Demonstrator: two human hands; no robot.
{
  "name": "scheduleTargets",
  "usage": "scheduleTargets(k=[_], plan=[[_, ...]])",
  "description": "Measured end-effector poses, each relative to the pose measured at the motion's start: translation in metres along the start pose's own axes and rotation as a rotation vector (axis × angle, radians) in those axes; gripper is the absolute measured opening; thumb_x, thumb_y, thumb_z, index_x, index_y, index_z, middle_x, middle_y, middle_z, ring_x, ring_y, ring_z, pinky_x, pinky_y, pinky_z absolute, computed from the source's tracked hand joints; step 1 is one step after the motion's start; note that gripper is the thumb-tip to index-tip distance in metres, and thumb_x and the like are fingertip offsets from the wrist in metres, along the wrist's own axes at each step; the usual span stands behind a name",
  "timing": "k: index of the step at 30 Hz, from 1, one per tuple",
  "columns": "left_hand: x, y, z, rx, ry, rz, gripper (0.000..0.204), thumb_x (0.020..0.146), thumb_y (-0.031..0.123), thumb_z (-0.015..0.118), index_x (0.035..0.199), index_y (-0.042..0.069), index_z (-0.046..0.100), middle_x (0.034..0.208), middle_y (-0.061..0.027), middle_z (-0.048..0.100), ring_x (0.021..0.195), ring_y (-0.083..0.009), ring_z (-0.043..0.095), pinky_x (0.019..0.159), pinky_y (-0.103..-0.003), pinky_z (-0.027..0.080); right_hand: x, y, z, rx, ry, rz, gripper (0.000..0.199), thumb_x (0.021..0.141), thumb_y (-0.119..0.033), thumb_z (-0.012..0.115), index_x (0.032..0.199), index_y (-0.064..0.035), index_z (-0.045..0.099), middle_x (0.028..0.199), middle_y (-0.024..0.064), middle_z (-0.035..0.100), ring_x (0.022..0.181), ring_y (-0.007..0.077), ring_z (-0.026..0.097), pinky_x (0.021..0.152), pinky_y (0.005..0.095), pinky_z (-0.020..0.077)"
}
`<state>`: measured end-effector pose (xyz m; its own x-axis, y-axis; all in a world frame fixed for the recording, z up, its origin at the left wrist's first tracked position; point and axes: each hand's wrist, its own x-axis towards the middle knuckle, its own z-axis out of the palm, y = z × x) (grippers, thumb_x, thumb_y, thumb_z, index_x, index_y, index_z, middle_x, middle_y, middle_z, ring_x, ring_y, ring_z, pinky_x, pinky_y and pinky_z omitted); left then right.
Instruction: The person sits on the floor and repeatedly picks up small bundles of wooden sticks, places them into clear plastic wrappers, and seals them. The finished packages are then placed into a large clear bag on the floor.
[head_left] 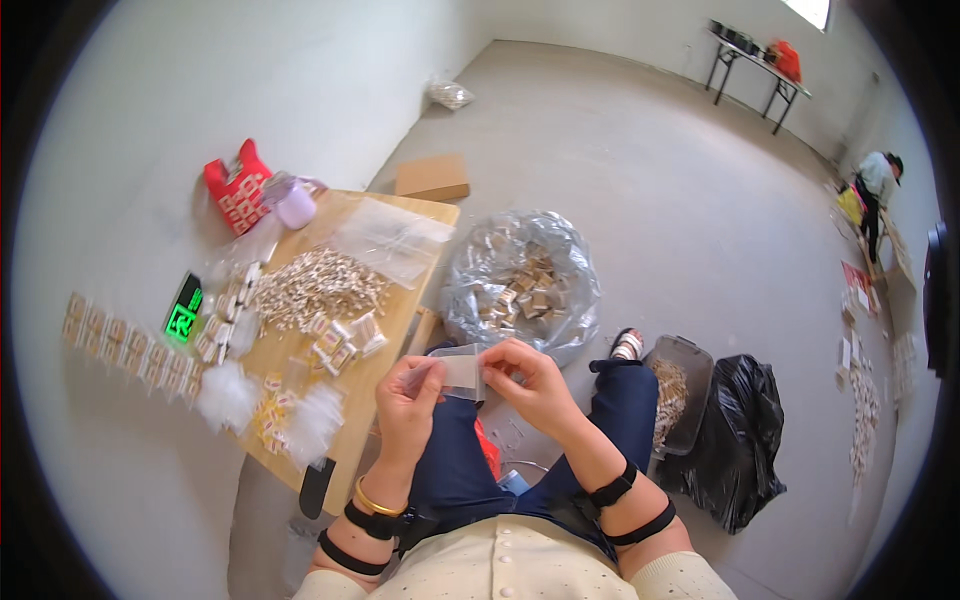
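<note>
My left hand (408,408) and my right hand (535,385) both pinch a small clear plastic bag (455,372) held above my lap. The left fingers grip its left edge, the right fingers its right edge. On the wooden table (385,365) to my left lies a heap of small pale pieces (312,288), with several small filled packets (345,342) beside it and flat clear bags (392,240) at the far end. A large clear sack of small boxes (522,285) sits on the floor just beyond my hands.
A grey bin of pale pieces (678,385) and a black rubbish bag (742,440) stand at my right. A cardboard box (432,178) lies past the table. Another person (878,185) crouches at the far right; a folding table (755,62) stands by the back wall.
</note>
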<state>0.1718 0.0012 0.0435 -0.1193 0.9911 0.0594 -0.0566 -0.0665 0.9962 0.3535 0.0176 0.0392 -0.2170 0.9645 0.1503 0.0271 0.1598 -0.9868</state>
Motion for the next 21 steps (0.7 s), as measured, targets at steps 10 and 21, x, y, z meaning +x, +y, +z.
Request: scheduleTargets(k=[10,21], plan=[[-0.003,-0.022,-0.069,-0.017,0.246,0.091,0.014,0.090,0.014,0.066,0.085,0.001,0.061,0.069,0.0010,0.061,0.061,-0.0022,0.054,0.055,-0.019,0.042,0.026,0.002,0.071,0.036,-0.237,0.114,0.017,0.089,-0.008,0.063,0.104,0.0005,0.063,0.093,0.0037,0.067,0.086,0.0090,0.060,0.078,0.0245,0.0467],[-0.024,-0.032,-0.138,-0.178,0.249,-0.093,0.017,0.091,0.014,0.063,0.096,-0.001,0.067,0.076,0.0015,0.059,0.064,-0.0049,0.052,0.056,-0.021,0.041,0.056,0.022,0.150,0.114,-0.384,0.185,0.012,0.088,-0.007,0.065,0.086,0.0026,0.059,0.080,0.0033,0.064,0.071,0.0055,0.058,0.062,0.0216,0.0472]])
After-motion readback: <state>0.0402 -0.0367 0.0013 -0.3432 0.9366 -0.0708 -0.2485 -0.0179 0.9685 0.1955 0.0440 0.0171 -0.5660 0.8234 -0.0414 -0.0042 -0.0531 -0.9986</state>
